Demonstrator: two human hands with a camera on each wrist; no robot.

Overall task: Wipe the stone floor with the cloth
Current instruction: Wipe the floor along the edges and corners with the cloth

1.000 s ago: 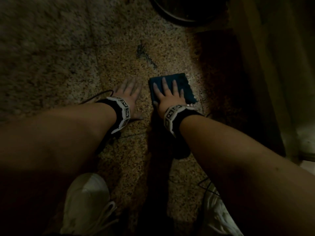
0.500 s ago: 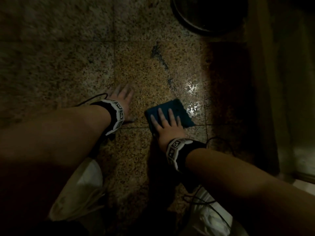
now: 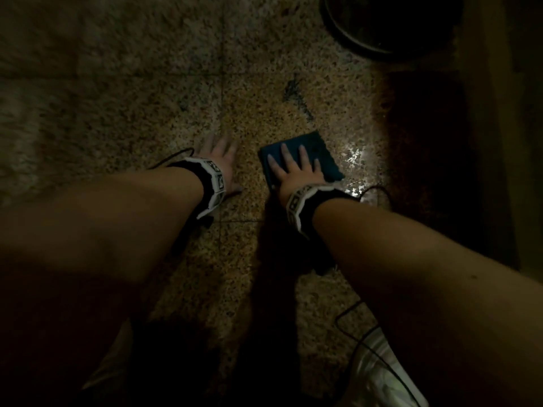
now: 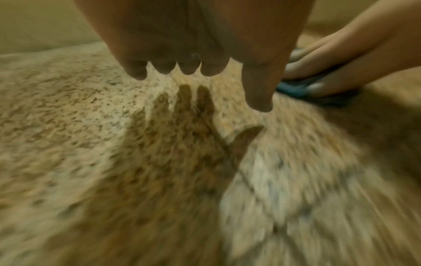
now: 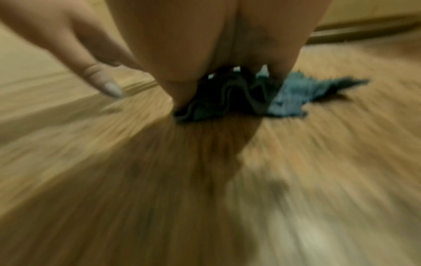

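Observation:
A folded dark blue cloth (image 3: pixel 314 155) lies on the speckled stone floor (image 3: pixel 258 113). My right hand (image 3: pixel 293 167) lies flat on top of it with fingers spread and straight, pressing it down. From the right wrist the cloth (image 5: pixel 289 95) bunches under the palm. My left hand (image 3: pixel 219 154) rests flat on the bare floor just left of the cloth, fingers straight; in the left wrist view its fingers (image 4: pixel 184 69) hover over their shadow, and the cloth (image 4: pixel 293 90) shows under the other hand. A dark smear (image 3: pixel 295 94) marks the floor beyond the cloth.
A dark round basin (image 3: pixel 382 27) stands at the far right. A dark wall or door frame (image 3: pixel 484 142) runs down the right side. White shoes (image 3: pixel 388 374) sit near the bottom edge, with a thin cable (image 3: pixel 352 327) trailing. A wet shine (image 3: pixel 354 155) lies right of the cloth.
The right hand drew the cloth back toward me, then pushed it forward again to near the dark smear. The left hand stayed planted flat on the floor.

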